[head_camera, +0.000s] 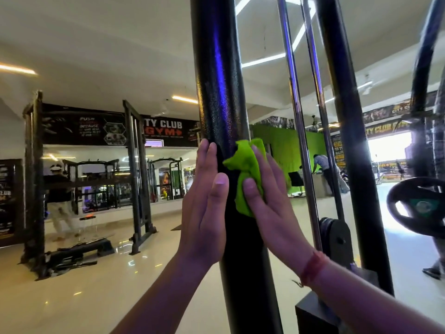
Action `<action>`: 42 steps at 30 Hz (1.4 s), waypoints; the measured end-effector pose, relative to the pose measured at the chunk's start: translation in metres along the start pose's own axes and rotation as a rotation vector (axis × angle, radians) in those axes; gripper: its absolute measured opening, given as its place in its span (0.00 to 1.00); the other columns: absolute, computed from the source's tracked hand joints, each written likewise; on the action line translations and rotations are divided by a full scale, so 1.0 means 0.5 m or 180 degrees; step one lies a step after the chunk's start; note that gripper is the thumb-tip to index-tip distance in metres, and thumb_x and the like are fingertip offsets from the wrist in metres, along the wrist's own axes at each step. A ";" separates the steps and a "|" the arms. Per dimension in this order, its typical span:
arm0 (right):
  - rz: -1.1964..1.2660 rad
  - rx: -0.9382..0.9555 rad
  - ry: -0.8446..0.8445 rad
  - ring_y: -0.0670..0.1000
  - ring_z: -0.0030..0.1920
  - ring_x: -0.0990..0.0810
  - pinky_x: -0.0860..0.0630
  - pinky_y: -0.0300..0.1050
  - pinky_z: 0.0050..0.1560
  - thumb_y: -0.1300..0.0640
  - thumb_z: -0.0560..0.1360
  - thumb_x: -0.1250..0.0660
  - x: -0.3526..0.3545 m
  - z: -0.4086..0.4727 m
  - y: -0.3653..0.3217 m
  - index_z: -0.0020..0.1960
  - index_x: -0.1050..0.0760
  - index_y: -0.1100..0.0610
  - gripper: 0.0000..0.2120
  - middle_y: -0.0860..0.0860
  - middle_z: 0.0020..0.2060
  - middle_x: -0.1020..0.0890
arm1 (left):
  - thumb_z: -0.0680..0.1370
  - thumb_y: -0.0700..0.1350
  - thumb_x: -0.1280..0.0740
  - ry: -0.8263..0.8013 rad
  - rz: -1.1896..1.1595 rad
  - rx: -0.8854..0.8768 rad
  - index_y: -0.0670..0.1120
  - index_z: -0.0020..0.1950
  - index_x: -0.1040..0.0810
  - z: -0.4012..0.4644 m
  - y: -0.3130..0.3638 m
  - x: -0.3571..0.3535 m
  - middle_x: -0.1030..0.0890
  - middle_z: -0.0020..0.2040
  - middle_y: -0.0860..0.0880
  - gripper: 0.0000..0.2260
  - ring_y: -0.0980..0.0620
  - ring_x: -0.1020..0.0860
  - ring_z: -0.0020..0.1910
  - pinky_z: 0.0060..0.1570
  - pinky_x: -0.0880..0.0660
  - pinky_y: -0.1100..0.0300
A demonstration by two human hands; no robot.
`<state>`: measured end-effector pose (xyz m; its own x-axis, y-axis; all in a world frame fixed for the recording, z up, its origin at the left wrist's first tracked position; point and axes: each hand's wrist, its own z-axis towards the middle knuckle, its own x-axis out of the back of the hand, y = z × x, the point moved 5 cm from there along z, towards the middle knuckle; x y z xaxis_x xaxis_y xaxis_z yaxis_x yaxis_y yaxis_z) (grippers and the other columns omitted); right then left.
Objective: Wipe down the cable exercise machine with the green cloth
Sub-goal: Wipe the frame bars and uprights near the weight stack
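1. Grip on the left is weak: the left hand [204,201] lies flat, fingers straight, against the black post [220,92]; it may slide.
2. Cloth could drop: the green cloth [246,174] is only pressed to the post by the right hand [269,196], fingers straight, not curled round it.
3. Fingers might stray toward the chrome rods [297,116] just beside.

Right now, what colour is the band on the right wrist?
Red, seen in the head view: the band circles the wrist below the right hand.
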<state>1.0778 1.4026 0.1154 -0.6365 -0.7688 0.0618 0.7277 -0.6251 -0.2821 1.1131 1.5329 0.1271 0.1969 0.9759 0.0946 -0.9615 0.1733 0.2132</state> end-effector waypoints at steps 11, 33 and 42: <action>0.0125 -0.0089 -0.0117 0.38 0.78 0.46 0.42 0.37 0.75 0.43 0.82 0.43 0.008 0.080 -0.007 0.79 0.42 0.35 0.26 0.41 0.78 0.41 | 0.85 0.51 0.48 -0.0023 0.0405 -0.0214 0.48 0.80 0.39 0.103 0.014 0.024 0.42 0.81 0.57 0.23 0.64 0.45 0.79 0.76 0.47 0.67; -0.0218 0.0255 0.0138 0.44 0.77 0.39 0.41 0.43 0.75 0.42 0.84 0.44 0.020 0.382 -0.113 0.77 0.45 0.29 0.23 0.42 0.78 0.45 | 0.84 0.54 0.46 0.0121 -0.0203 -0.0435 0.47 0.78 0.33 0.302 0.051 0.048 0.31 0.76 0.55 0.24 0.62 0.36 0.76 0.77 0.40 0.53; -0.0189 -0.0075 0.0350 0.21 0.70 0.51 0.52 0.13 0.60 0.43 0.82 0.41 0.030 0.615 -0.194 0.73 0.37 0.28 0.21 0.35 0.77 0.45 | 0.71 0.63 0.37 0.0075 -0.0593 0.0961 0.51 0.64 0.24 0.747 -0.116 0.072 0.25 0.69 0.53 0.26 0.44 0.33 0.76 0.72 0.34 0.57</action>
<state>1.0763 1.4105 0.4379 -0.7033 -0.7104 -0.0258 0.6826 -0.6648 -0.3035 1.2475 1.5082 0.4812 0.3555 0.9346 0.0052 -0.8088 0.3049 0.5029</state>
